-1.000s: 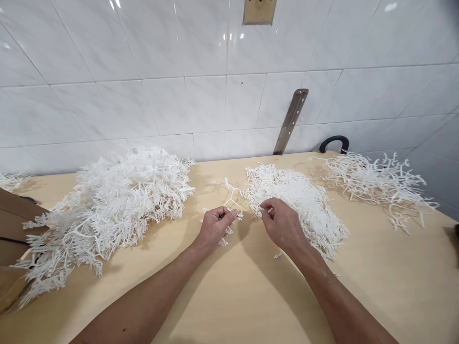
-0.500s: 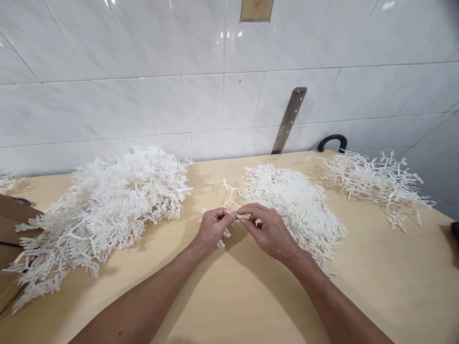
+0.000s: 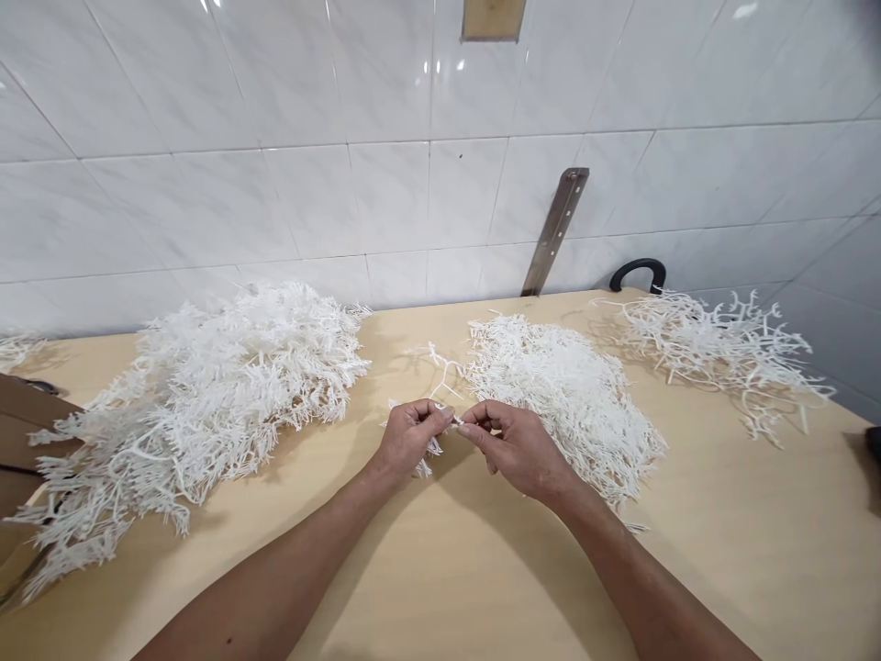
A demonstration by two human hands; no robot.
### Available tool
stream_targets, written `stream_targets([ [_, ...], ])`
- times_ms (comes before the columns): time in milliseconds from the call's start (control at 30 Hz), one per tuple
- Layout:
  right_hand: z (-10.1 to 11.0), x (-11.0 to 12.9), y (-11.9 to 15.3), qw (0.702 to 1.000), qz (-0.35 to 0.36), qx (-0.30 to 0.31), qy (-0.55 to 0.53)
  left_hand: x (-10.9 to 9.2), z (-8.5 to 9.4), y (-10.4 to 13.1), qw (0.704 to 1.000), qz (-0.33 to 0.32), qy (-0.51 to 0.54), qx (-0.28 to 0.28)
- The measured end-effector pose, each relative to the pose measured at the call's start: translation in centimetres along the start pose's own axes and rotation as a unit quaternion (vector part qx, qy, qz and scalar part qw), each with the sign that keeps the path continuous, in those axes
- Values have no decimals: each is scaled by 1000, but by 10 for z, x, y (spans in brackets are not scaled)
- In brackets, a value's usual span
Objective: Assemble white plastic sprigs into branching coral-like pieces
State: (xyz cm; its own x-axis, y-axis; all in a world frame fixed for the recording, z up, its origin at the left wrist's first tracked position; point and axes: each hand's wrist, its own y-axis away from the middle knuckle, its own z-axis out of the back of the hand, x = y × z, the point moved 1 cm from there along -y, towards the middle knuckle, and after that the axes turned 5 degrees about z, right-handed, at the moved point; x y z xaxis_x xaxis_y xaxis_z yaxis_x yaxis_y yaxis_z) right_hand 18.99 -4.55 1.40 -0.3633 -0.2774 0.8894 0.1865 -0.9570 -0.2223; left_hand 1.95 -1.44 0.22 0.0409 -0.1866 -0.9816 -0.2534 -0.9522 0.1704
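Note:
My left hand is closed, thumb against fingers, on a small white feathery sprig whose ends hang below it. Close by on its right, my right hand pinches a thin white tip of the same piece between thumb and forefinger. Just beyond the fingers a bare white branching stem lies on the table. A dense pile of white pieces is directly right of my right hand, and a larger, fluffier white heap stands to the left.
Bare white stems lie in a tangle at the right rear of the wooden table. Behind them is a black curved handle. A metal bracket leans at the tiled wall. A brown box sits at the left edge.
The fingers of my right hand have curled in more, and the hand has shifted slightly down and right. My left hand has barely moved.

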Motion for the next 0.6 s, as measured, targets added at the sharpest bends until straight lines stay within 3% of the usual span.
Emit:
stream_targets([
  [267,1,4,2,997,66,29,24,2,-2,-1,999,-10,-43,-14],
  [467,2,22,9,987,42,153,-35,0,2,-5,998,-20,-26,-59],
  [533,6,19,6,994,42,104,-8,-1,2,-4,999,-15,-14,-38],
  [600,14,8,1,997,38,11,60,-2,1,-2,1000,-3,2,-25],
])
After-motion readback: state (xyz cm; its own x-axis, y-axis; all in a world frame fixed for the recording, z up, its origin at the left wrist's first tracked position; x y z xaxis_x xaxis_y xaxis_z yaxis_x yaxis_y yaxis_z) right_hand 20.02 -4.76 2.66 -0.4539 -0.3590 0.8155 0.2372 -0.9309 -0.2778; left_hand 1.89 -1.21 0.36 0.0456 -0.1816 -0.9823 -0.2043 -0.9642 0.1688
